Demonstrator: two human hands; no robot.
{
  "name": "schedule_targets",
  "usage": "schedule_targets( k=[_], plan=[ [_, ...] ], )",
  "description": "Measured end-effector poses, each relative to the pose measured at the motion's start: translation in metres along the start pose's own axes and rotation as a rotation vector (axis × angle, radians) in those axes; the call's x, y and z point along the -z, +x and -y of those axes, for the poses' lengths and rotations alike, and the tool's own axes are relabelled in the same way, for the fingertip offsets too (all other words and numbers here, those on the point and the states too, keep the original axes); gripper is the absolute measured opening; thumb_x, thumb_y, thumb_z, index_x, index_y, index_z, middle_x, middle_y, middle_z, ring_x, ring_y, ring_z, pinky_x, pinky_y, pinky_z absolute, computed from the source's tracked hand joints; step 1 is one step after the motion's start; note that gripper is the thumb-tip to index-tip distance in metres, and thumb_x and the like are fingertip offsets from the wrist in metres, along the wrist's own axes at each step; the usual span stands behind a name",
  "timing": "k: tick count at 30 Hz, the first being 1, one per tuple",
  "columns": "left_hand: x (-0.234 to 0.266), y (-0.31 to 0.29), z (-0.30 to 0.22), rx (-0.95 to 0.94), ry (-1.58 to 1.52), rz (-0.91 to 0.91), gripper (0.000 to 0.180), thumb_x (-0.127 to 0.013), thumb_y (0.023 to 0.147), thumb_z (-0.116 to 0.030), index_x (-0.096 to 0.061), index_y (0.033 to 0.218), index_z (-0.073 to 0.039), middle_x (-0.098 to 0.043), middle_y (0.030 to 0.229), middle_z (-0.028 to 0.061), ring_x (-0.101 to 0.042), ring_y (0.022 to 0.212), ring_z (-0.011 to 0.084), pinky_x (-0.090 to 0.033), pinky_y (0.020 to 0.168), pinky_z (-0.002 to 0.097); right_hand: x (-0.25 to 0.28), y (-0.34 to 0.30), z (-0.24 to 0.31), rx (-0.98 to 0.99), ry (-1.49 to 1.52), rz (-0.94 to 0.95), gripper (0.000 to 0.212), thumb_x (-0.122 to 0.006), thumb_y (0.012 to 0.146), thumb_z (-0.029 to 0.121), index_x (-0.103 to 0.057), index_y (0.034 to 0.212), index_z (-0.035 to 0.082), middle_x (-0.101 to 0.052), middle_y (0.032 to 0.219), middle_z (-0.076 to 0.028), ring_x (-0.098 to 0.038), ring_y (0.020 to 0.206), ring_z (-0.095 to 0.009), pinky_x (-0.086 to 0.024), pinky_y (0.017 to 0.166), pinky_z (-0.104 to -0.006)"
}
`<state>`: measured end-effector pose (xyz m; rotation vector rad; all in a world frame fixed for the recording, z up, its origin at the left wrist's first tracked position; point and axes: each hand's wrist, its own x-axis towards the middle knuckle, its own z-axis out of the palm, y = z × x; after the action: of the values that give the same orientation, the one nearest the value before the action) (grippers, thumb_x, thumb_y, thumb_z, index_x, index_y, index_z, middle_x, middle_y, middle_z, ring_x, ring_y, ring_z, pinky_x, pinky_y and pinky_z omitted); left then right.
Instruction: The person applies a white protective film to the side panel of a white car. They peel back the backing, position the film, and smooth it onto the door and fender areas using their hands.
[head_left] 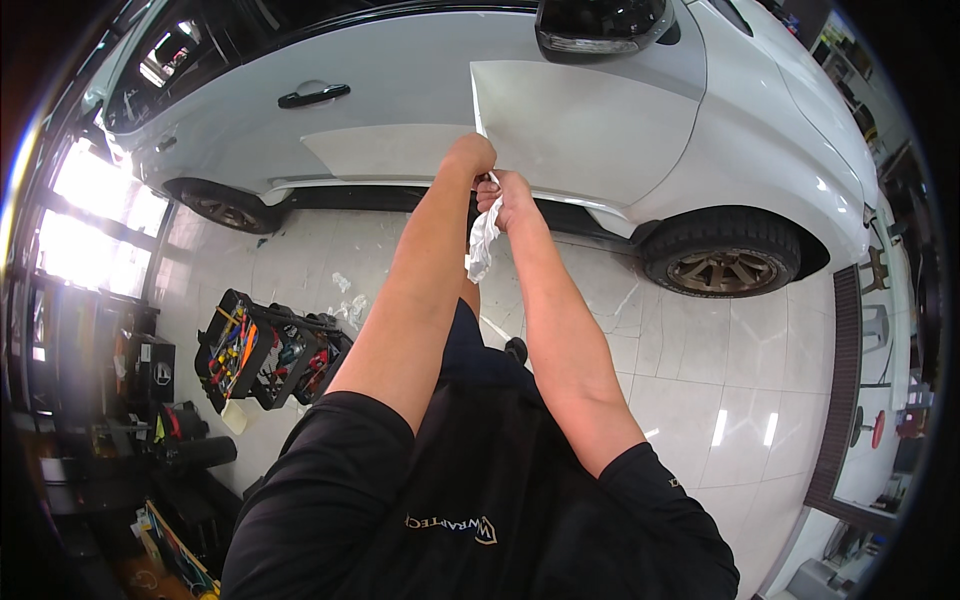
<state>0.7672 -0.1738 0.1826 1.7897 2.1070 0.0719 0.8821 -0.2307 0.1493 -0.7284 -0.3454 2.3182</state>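
Both my hands are raised close together in front of the white car's side door (400, 80). My left hand (470, 157) is closed, fingers curled at the lower end of a narrow white edge of film (478, 108) that stands up from the door. Just below and to its right, my right hand (508, 198) is closed around a crumpled strip of white film (483, 245), which hangs beneath the fingers. Right of the lifted edge lies a paler, matte panel area (590, 125); a pale band (385, 150) runs to the left. My fingertips partly hide one another.
A dark door handle (313, 95) is at upper left, a black side mirror (600, 28) above. The front wheel (722, 258) stands at right, the rear wheel (225, 205) at left. An open tool box (268, 350) sits on the tiled floor (690, 400), near crumpled film scraps (350, 308).
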Motion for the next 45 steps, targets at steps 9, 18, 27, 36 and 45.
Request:
schedule_targets(
  k=[9, 18, 27, 36, 45],
  plan=[
    [0.006, -0.023, -0.009, 0.027, -0.032, -0.007, 0.023, -0.056, 0.084, -0.009, -0.076, 0.091, 0.000, -0.073, 0.099, 0.0199, -0.072, 0.092, 0.0315, -0.056, 0.079, 0.0413, 0.000, -0.010, -0.006, 0.030, 0.017, -0.012, 0.022, -0.041, 0.098, 0.012, -0.047, 0.077, 0.008, -0.038, 0.053, 0.006, -0.029, 0.039, -0.001, -0.023, 0.035, -0.0186],
    [0.008, -0.041, -0.020, 0.065, -0.157, 0.073, 0.022, -0.052, 0.085, -0.004, -0.073, 0.082, 0.004, -0.073, 0.078, 0.0184, -0.072, 0.065, 0.0258, -0.057, 0.062, 0.0399, 0.005, -0.022, -0.008, 0.033, 0.015, -0.011, 0.021, -0.041, 0.098, 0.012, -0.047, 0.079, 0.008, -0.041, 0.055, 0.005, -0.030, 0.039, -0.001, -0.023, 0.035, -0.0182],
    [0.003, -0.046, -0.021, 0.082, -0.180, 0.060, 0.022, -0.052, 0.084, -0.002, -0.073, 0.085, 0.005, -0.073, 0.081, 0.0182, -0.072, 0.065, 0.0256, -0.057, 0.062, 0.0385, 0.004, -0.034, -0.013, 0.047, 0.022, -0.024, 0.021, -0.045, 0.098, 0.012, -0.047, 0.078, 0.008, -0.042, 0.055, 0.005, -0.030, 0.038, 0.000, -0.022, 0.034, -0.0176],
    [0.003, -0.060, -0.026, 0.057, -0.175, 0.082, 0.022, -0.051, 0.084, -0.002, -0.072, 0.082, 0.005, -0.072, 0.078, 0.0174, -0.071, 0.063, 0.0245, -0.057, 0.060, 0.0381, 0.008, -0.043, -0.016, 0.069, 0.003, -0.012, 0.019, -0.045, 0.097, 0.011, -0.046, 0.077, 0.009, -0.043, 0.056, 0.004, -0.030, 0.039, 0.000, -0.022, 0.034, -0.0179],
    [-0.005, -0.065, -0.019, 0.030, -0.175, 0.060, 0.023, -0.050, 0.086, -0.003, -0.070, 0.081, 0.005, -0.070, 0.074, 0.0162, -0.069, 0.060, 0.0252, -0.055, 0.057, 0.0406, 0.006, -0.053, -0.026, 0.083, 0.016, -0.027, 0.018, -0.044, 0.097, 0.012, -0.046, 0.079, 0.010, -0.044, 0.057, 0.003, -0.030, 0.040, 0.000, -0.022, 0.036, -0.0181]
  ],
)
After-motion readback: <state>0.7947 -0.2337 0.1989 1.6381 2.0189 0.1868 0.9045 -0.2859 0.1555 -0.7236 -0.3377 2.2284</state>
